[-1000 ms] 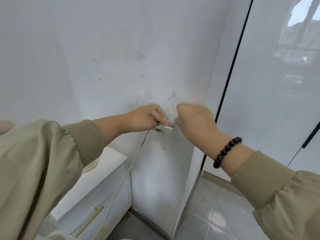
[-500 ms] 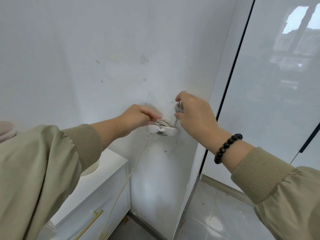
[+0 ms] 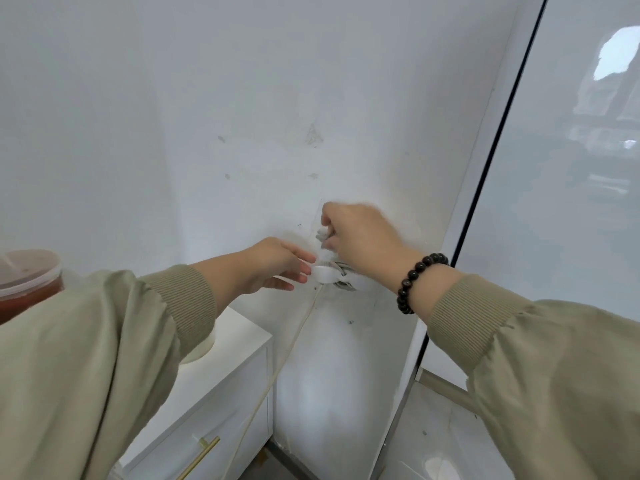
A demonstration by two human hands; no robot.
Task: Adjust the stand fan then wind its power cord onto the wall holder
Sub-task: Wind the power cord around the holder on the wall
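Note:
A small white wall holder [image 3: 327, 273] is stuck to the white wall, with turns of the pale power cord [image 3: 341, 271] wound around it. My left hand [image 3: 273, 266] touches the holder's left end with its fingertips, fingers loosely apart. My right hand [image 3: 360, 235] is just above the holder, closed around the plug end of the cord [image 3: 322, 234]. The rest of the cord [image 3: 277, 372] drops from the holder down to the lower left, past the cabinet. The stand fan is out of view.
A white cabinet [image 3: 235, 403] with brass handles [image 3: 204, 455] stands at the lower left against the wall. A lidded tub of red-brown content [image 3: 27, 282] is at the left edge. A glossy panel with a black frame [image 3: 498, 140] runs along the right.
My right hand has stayed above the holder with the plug end after rising from holder level. My left hand's fingers have opened and slid to the holder's left end.

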